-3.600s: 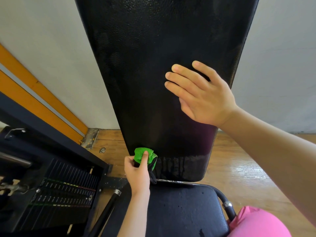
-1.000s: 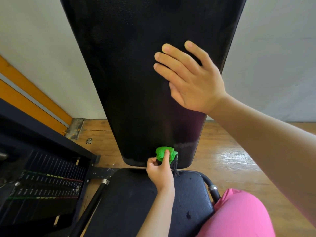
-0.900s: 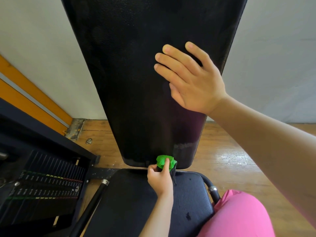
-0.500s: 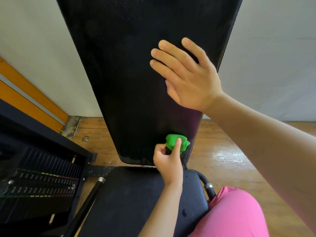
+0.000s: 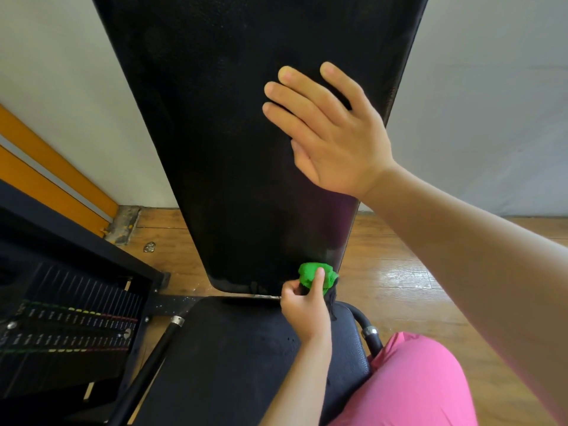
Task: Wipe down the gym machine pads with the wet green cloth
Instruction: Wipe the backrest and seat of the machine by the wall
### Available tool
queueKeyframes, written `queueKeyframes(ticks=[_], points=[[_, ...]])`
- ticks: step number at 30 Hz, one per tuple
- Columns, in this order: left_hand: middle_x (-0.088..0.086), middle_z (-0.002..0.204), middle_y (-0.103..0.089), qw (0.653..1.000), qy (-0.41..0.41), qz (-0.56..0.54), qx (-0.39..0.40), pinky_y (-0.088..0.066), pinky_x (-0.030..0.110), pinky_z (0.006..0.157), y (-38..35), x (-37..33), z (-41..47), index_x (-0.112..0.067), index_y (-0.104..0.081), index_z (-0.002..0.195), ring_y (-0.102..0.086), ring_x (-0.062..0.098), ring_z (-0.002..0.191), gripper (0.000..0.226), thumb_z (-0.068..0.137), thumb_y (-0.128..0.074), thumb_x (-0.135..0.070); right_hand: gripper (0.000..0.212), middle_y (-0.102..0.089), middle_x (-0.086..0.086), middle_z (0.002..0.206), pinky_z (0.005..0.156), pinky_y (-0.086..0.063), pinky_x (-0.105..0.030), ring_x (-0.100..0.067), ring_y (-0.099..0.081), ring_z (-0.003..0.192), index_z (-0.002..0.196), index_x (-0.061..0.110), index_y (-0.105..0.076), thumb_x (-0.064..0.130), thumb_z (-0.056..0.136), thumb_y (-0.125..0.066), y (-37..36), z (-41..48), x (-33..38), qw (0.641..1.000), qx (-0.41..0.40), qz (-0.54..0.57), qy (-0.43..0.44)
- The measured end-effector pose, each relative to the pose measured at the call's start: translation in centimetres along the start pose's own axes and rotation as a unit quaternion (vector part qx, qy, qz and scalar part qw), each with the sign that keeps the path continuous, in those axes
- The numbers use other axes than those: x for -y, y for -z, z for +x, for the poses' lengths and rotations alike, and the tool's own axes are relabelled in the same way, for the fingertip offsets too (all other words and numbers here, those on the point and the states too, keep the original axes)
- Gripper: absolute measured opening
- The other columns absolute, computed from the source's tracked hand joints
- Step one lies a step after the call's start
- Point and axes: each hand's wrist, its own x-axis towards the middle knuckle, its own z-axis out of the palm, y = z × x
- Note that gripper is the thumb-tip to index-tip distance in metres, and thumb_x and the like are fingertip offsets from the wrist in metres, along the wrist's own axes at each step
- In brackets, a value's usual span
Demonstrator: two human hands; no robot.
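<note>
Head view of a seated gym machine. The left hand [image 5: 304, 305] is gripping the wet green cloth [image 5: 316, 275], bunched into a small wad, with the fingers curled narrowly around it and one finger lying across its front. The wad is pressing against the lower right corner of the back pad [image 5: 246, 149] — the tall black upright cushion filling the centre of the view — just above its bottom edge. A dark strip, apparently part of the cloth, is hanging down below the fingers toward the seat pad [image 5: 233, 358], which is lying directly beneath the left wrist.

The right hand [image 5: 329, 133] is resting flat against the back pad well above the cloth, fingers extended and held close together, pointing up and to the left, holding nothing; its heel is sitting near the pad's right edge. A slightly glossy patch is showing on the pad surface between the right palm and the cloth.

To the left of the left-hand fingers, the weight stack [image 5: 67, 327] with coloured markings is standing inside a black frame, and a black bar [image 5: 153, 361] with a silver collar is running diagonally beside the seat pad. To the right of the fingers a curved black handle [image 5: 367, 329] is emerging from behind the seat, next to a pink garment [image 5: 415, 385] — the person's clothing. Wooden floor [image 5: 399, 272] is lying beyond.
</note>
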Motion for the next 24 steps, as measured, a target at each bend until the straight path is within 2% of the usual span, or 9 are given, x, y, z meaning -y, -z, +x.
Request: queueKeyframes(ticks=[4,7,12,15,19,21,24], points=[[-0.003,0.066,-0.058,0.997,-0.025,-0.048,0.048,-0.045,0.028,0.055,-2.0,-3.0,-1.1,-0.011,-0.056,0.071,-0.052,0.013,0.059,0.030,0.075,-0.081,-0.027,0.045,-0.053,-0.004,0.142,0.111,-0.030,-0.041,-0.022,-0.049,0.132,0.139,0.014,-0.051,0.020,0.096,-0.042,0.1,0.0,0.1,1.000,0.002,0.005,-0.001],[-0.002,0.073,-0.066,0.999,-0.018,-0.021,0.030,-0.048,0.028,0.058,-2.6,-2.9,-1.4,-0.012,-0.060,0.076,-0.060,0.014,0.066,0.031,0.074,-0.080,-0.035,0.045,-0.053,-0.004,0.143,0.111,-0.029,-0.041,-0.022,-0.049,0.133,0.139,0.014,-0.051,0.020,0.095,-0.042,0.1,0.0,0.1,1.000,0.007,0.006,-0.003],[-0.002,0.077,-0.066,0.997,0.063,0.033,0.002,-0.045,0.028,0.058,-1.8,0.0,-1.1,-0.015,-0.059,0.078,-0.061,0.015,0.072,0.033,0.074,-0.079,-0.040,0.045,-0.053,-0.003,0.142,0.111,-0.030,-0.041,-0.021,-0.049,0.132,0.139,0.015,-0.052,0.021,0.096,-0.041,0.1,-0.1,0.0,1.000,0.005,0.002,-0.002],[-0.003,0.079,-0.065,0.995,0.090,0.033,-0.005,-0.046,0.028,0.058,-1.5,0.8,-1.1,-0.015,-0.058,0.079,-0.061,0.017,0.074,0.031,0.074,-0.080,-0.036,0.045,-0.053,-0.002,0.143,0.111,-0.032,-0.041,-0.021,-0.049,0.132,0.139,0.015,-0.051,0.021,0.096,-0.040,0.1,-0.1,0.1,1.000,0.007,0.003,0.000],[0.005,0.078,-0.068,0.994,0.093,-0.050,0.023,-0.057,0.045,0.074,-2.5,-0.5,-2.1,-0.004,-0.061,0.082,-0.063,0.019,0.072,0.027,0.075,-0.081,-0.021,0.045,-0.053,-0.002,0.143,0.111,-0.032,-0.040,-0.020,-0.049,0.132,0.139,0.015,-0.051,0.021,0.096,-0.040,0.0,-0.1,0.1,1.000,0.006,0.002,0.001],[0.004,0.078,-0.067,0.991,0.071,-0.104,0.052,-0.056,0.043,0.074,-3.4,-2.1,-2.7,-0.005,-0.059,0.081,-0.063,0.017,0.073,0.023,0.076,-0.080,-0.013,0.045,-0.053,-0.003,0.142,0.111,-0.032,-0.041,-0.021,-0.049,0.132,0.139,0.015,-0.052,0.020,0.096,-0.041,0.0,-0.1,0.0,1.000,0.002,0.004,-0.001],[0.003,0.079,-0.066,0.980,0.097,-0.163,0.060,-0.056,0.029,0.065,-5.0,-4.0,-3.4,-0.005,-0.054,0.083,-0.065,0.008,0.066,0.024,0.078,-0.077,-0.007,0.045,-0.053,-0.004,0.142,0.111,-0.030,-0.041,-0.022,-0.049,0.132,0.139,0.014,-0.052,0.019,0.096,-0.041,0.1,-0.1,0.0,1.000,0.005,0.013,-0.002]])
